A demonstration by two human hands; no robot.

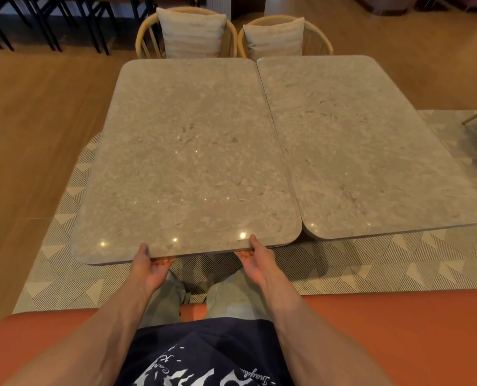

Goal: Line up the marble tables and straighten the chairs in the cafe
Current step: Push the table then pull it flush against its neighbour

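Wood flooring (37, 112) gives way to a patterned rug (64, 274) under two marble tables pushed side by side, with an orange bench (384, 330) along the near edge where the person stands or sits. On the left, the left table (187, 162) sits nearer than its neighbour, so its near edge sticks out past the other's. The left hand (148, 267) is clamped on that near edge, thumb on top and fingers curled beneath; just to the right the right hand (255, 263) grips the same edge in the same way. Further right, the right table (370, 151) touches or nearly touches the left one along the seam, and its far edge reaches slightly further away. Beyond the far edges stand two wooden chairs, the left chair (145, 37) and the right chair (319, 40), each with a striped cushion, close together and tucked near the tables. The risk, as I judge it, is that a push to square the edges drives the heavy top into the left chair, or scrapes marble on marble along the seam and chips a corner. The rug could also bunch under the base and twist the table off line, and fingers under the edge could get pinched.
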